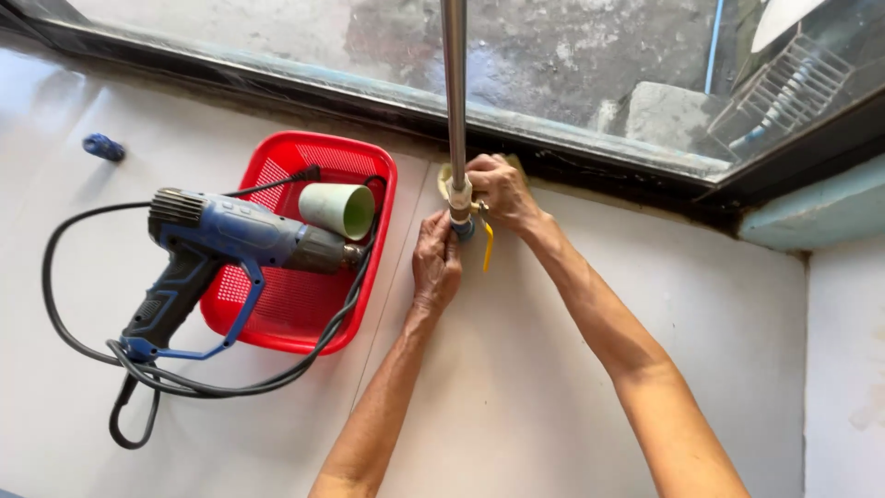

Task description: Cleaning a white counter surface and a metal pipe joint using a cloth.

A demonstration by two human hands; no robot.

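steel pipe (454, 83) stands upright near the worktop's (553, 387) far edge, beside a red basket (277, 314). left hand (435, 263) grips its blue fitting (464, 227); right hand (502, 189) clasps the brass valve (449, 187).

Heat gun (230, 242) on basket (277, 314), left of pipe (454, 92)

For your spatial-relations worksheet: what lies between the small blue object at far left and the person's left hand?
In the head view, the blue heat gun and the red plastic basket holding a pale green pipe piece lie between the small blue object and the left hand.
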